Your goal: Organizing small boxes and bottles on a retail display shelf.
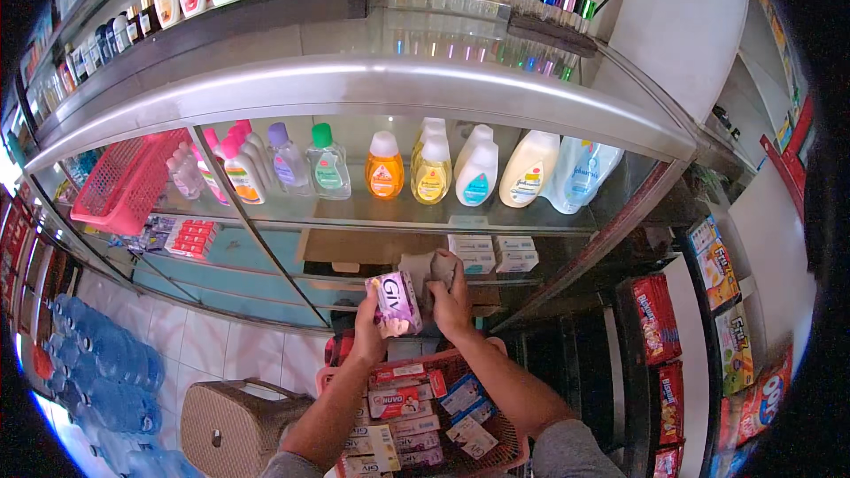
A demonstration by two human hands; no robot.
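My left hand (369, 333) grips a purple-and-white Giv soap box (396, 305) by its left side and lower edge. Beside it, my right hand (453, 309) is closed on a crumpled greyish piece of cloth or paper (442, 270); which of the two, I cannot tell. Both hands are raised in front of the glass display case, above a pink plastic basket (515, 421). Inside the basket lie several soap boxes, among them a red-and-white Nuvo box (394, 402), purple Giv boxes (418, 441) and a blue-and-white pack (463, 395).
Toiletry bottles (385, 166) line the case's upper glass shelf (299, 209). Below are white boxes (495, 254), a brown cardboard piece (358, 249) and red-and-white packs (192, 238). A woven-pattern stool (229, 418) and large blue water bottles (113, 358) stand left; snack packs (656, 315) hang right.
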